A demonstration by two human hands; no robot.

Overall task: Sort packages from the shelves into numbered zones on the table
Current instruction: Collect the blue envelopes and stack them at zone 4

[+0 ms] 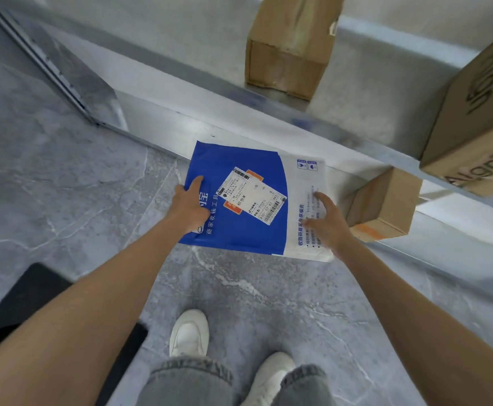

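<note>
A flat blue and white mailer bag (257,230) with a white shipping label (252,197) is held out in front of me, over the floor at the front edge of the low shelf. My left hand (191,205) grips its left blue edge, thumb on top. My right hand (325,221) holds the white right side, thumb and a finger lying on its top face. The fingers underneath are hidden.
A metal shelf (356,148) runs across the view. It carries a small taped cardboard box (383,203) beside my right hand, a tall box (292,45) behind and a large box (479,112) at the right. A black object (28,303) sits at lower left. My shoes stand on grey floor.
</note>
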